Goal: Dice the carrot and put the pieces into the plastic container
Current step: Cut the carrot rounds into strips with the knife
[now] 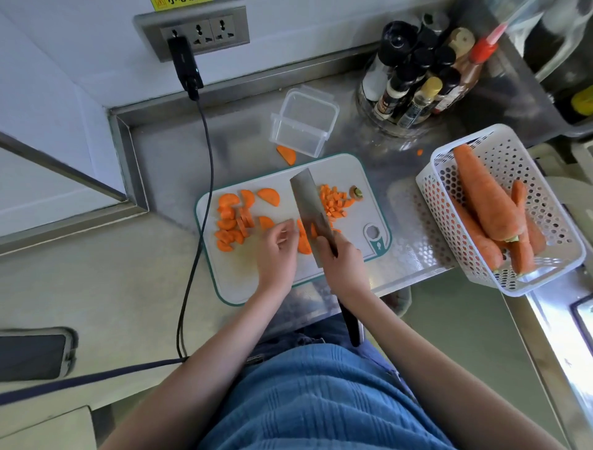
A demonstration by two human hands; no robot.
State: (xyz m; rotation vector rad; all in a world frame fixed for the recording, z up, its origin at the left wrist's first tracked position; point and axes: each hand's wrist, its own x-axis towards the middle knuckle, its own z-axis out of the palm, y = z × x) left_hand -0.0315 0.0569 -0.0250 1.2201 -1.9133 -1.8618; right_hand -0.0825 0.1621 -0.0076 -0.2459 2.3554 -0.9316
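My right hand point(345, 263) grips the broad steel cleaver point(313, 212), blade running 11 to 5 across orange carrot strips point(303, 239) (mid-board); my left hand point(277, 253), fingers loosely curled, steadies them; clear plastic container point(303, 123) at 12

No wording is being shown clearly enough to be read. Blurred print is being carried by a yellow sticker point(179, 2) at the far wall and by labels on the dark spice bottles point(414, 74) far right.
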